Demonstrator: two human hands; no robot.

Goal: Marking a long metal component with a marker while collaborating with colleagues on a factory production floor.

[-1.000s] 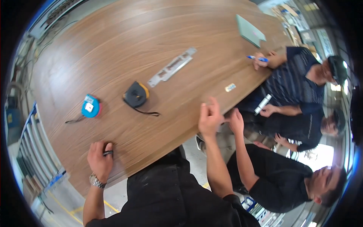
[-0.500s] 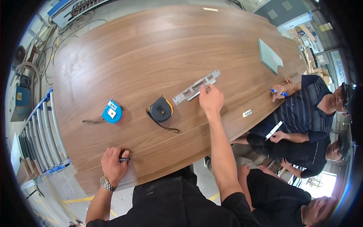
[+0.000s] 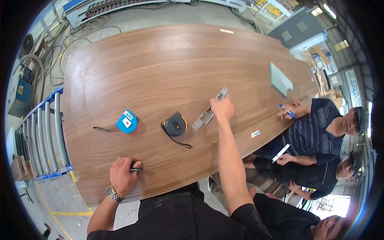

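My right hand (image 3: 223,109) has its fingers closed on a long grey metal strike plate (image 3: 205,117) with rectangular cutouts, which slants across the wooden panel (image 3: 160,52). The hand covers the plate's middle. My left hand (image 3: 123,176), with a watch on its wrist, rests near the panel's front left edge and grips a black pen (image 3: 136,169). Between my hands and a little farther off lies a black and yellow tape measure (image 3: 175,125) with a wrist cord. A blue tape measure (image 3: 127,122) lies to its left.
A pale green notched board (image 3: 281,80) lies at the far right of the panel. A small label (image 3: 255,134) sits near the right edge. Several people stand along the right side; one hand holds a blue marker (image 3: 286,111). A roller rack (image 3: 51,132) stands at the left.
My right hand has turned the strike plate to a steeper slant. My left hand keeps the pen in nearly the same place. The whole view has tilted, showing more beyond the far edge.
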